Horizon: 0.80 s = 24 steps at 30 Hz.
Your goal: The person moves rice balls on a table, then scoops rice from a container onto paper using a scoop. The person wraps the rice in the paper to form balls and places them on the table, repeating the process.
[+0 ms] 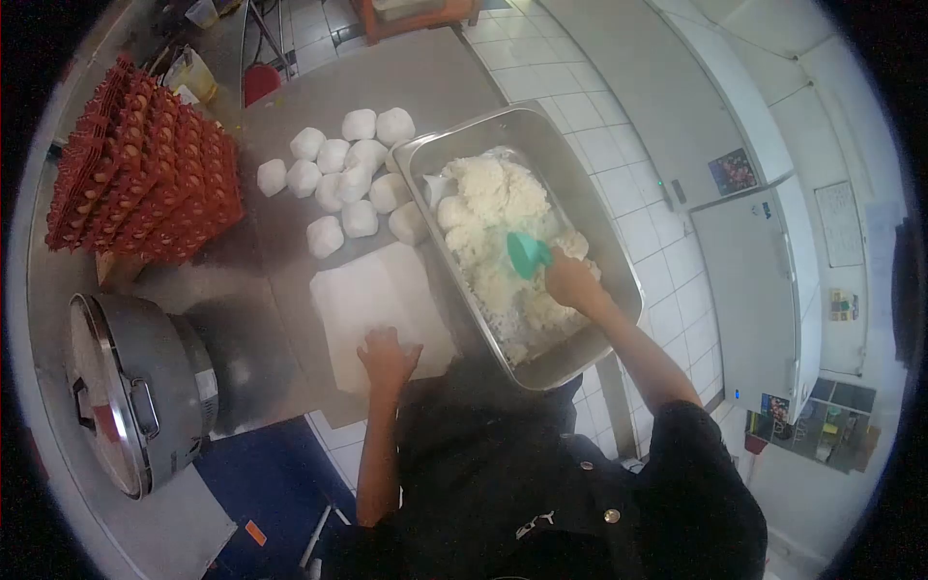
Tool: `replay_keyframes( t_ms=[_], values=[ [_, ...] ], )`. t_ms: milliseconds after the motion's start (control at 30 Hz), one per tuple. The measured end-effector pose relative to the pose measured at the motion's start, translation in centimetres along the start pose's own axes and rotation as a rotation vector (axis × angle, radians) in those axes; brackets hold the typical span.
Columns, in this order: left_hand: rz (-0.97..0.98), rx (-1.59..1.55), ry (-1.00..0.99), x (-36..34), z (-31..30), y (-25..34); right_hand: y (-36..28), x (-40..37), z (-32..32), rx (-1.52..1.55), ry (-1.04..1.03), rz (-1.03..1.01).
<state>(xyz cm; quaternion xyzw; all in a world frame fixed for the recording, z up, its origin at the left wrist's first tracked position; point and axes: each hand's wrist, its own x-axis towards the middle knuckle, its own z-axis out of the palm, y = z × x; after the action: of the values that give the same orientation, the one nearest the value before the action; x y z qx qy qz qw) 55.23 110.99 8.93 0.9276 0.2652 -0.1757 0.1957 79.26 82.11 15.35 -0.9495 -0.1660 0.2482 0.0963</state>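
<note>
My right hand [572,284] is closed round the handle of a green scoop [527,253], whose head is over the cooked rice [495,198]. The rice is heaped in a deep metal pan [623,314], and steam blurs part of it. My left hand [389,358] rests with fingers apart on a stack of white paper sheets [372,290] on the metal table [280,300]. Several white wrapped bundles [360,219] sit in a cluster beyond the paper, to the left of the pan.
Red trays [145,174] stacked with eggs stand at the left. Nearer is a large metal pot with a lid [135,387]. White freezers [744,280] line the right side across the tiled floor [667,261]. An orange stand [416,14] is at the far end.
</note>
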Motion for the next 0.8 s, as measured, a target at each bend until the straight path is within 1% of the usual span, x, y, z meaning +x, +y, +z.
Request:
replay_keyframes(
  t_ms=[33,133,167,233,267,367,467,500,567,600,700,800],
  values=[
    [-0.003,-0.016,-0.007,0.2,0.2,-0.4,0.0,-0.5,0.0,-0.018,0.019,0.022],
    [-0.001,-0.020,0.003,0.3,0.8,-0.7,0.3,-1.6,0.6,0.009,-0.156,0.006],
    [0.005,-0.012,0.010,0.3,1.0,-0.7,-0.2,-2.3,1.3,-0.039,-0.113,0.049],
    [0.014,0.000,0.054,0.3,1.1,-0.5,-3.9,-4.1,2.2,-0.136,-0.031,0.141],
    [0.019,0.005,0.075,0.2,1.3,-0.4,-4.7,-3.9,3.6,-0.241,0.028,0.167],
    [0.082,0.070,0.192,0.3,1.7,-0.5,-7.6,-2.7,3.7,-0.136,-0.015,0.324],
    [0.083,0.063,0.171,0.3,1.2,-0.3,-7.0,-0.7,5.7,-0.159,0.028,0.250],
    [0.056,0.045,0.135,0.0,1.1,-0.3,-6.7,-0.3,6.1,-0.175,0.039,0.227],
    [0.012,0.004,0.074,0.3,0.9,-0.2,-3.3,1.4,4.9,-0.127,-0.009,0.089],
    [0.019,0.008,0.086,0.4,0.9,-0.2,-1.8,2.1,4.0,-0.107,-0.030,0.017],
    [0.038,0.032,0.118,0.3,1.2,-0.5,-0.8,1.6,2.6,-0.002,-0.008,-0.076],
    [0.059,0.057,0.141,0.2,1.2,-0.2,-4.0,-1.0,1.7,-0.128,-0.038,-0.006]
  ],
)
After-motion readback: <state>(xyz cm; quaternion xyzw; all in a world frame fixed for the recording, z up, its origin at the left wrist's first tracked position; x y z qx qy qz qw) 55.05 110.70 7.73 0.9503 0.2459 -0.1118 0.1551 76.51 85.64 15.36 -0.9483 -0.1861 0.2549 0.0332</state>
